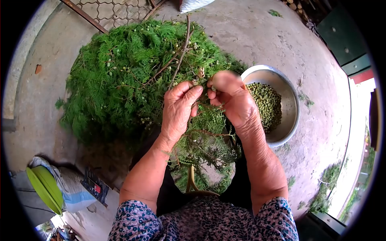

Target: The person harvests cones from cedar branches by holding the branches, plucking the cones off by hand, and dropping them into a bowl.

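Observation:
My left hand [181, 105] is closed, thumb against fingers, on a leafy evergreen sprig [207, 120] whose green foliage hangs below it over my lap. Close beside it, my right hand [237, 102] has its fingers curled in, with a small pale green cone [214, 89] showing at them; a blurred patch hides the thumb. Beyond both hands spreads a large heap of cut evergreen branches [116, 76] with small pale cones among the leaves. A bare brown stem [183, 50] sticks up from it. Right of my right hand stands a metal basin [290, 108] partly filled with small round green cones [265, 105].
A lime green basin [44, 188] and a pale sack [74, 193] are at lower left. Bits of foliage [325, 186] lie on the concrete floor [321, 96] at right. Green cabinets [341, 38] stand at upper right, a white sack [195, 5] at the top.

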The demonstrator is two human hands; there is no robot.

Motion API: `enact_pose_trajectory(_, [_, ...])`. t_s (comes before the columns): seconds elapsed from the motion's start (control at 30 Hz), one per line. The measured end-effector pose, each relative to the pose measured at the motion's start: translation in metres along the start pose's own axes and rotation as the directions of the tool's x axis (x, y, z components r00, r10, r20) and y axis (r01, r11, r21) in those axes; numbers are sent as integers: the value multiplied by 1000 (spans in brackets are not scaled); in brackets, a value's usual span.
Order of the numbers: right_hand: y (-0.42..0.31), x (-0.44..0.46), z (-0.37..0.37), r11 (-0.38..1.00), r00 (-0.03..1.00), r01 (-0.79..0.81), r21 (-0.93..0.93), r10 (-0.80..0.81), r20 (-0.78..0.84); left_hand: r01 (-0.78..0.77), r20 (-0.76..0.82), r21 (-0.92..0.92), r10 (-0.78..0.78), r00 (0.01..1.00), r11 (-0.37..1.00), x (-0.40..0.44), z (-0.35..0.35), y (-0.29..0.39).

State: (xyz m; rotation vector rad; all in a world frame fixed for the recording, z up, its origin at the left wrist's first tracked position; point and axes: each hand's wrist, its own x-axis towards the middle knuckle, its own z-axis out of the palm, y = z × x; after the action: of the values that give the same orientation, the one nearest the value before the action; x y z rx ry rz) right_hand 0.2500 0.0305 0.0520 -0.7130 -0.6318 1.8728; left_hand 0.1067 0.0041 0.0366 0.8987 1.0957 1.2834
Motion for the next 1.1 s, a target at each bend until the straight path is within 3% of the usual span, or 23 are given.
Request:
enact_pose_trajectory(0.07, [2, 2, 0, 990, 993, -46, -136, 31, -110, -11, 8, 95, 10, 1000, 995, -1, 0, 0])
enact_pose_trajectory(0.23, [10, 4, -2, 958, 996, 25, -285, -47, -71, -71, -9, 199, 74, 997, 977, -1, 6, 1])
enact_pose_trajectory(0.3, [10, 4, -1, 857, 994, 65, -512, -99, -41, -99, -5, 256, 104, 995, 961, 0, 5, -1])
enact_pose_trajectory(0.37, [8, 1, 1, 848, 993, 42, -528, -94, -73, -206, 41, 324, 204, 978, 923, 1, 2, -6])
enact_pose_trajectory(0.43, [6, 0, 3, 839, 991, 19, -544, -90, -103, -165, 43, 298, 160, 986, 940, 0, 0, -4])
enact_pose_trajectory(0.53, [8, 1, -3, 984, 987, -129, -125, 115, -115, -86, 34, 257, 80, 996, 963, -2, 3, 6])
enact_pose_trajectory(0.63, [8, 0, -4, 983, 976, -181, -26, 176, -132, -53, 28, 233, 47, 998, 971, -3, 3, 9])
enact_pose_trajectory(0.67, [9, 1, -7, 983, 976, -181, -26, 177, -131, 31, 4, 150, -32, 999, 988, -4, 4, 12])
enact_pose_trajectory(0.73, [12, 4, -15, 975, 991, -119, 186, 127, -32, 121, -22, 78, -120, 993, 990, -4, 3, 14])
enact_pose_trajectory(0.87, [7, 7, -16, 980, 991, 11, 201, 16, -132, 125, -17, 92, -124, 992, 988, -3, 4, 12])
enact_pose_trajectory(1.03, [-11, 4, -16, 982, 995, 20, 187, -1, -101, 109, 22, 136, -113, 993, 985, -3, 7, 11])
enact_pose_trajectory(1.1, [-10, 6, -22, 998, 998, 2, 56, 2, -69, 140, 50, 123, -147, 988, 982, -2, 5, 11])
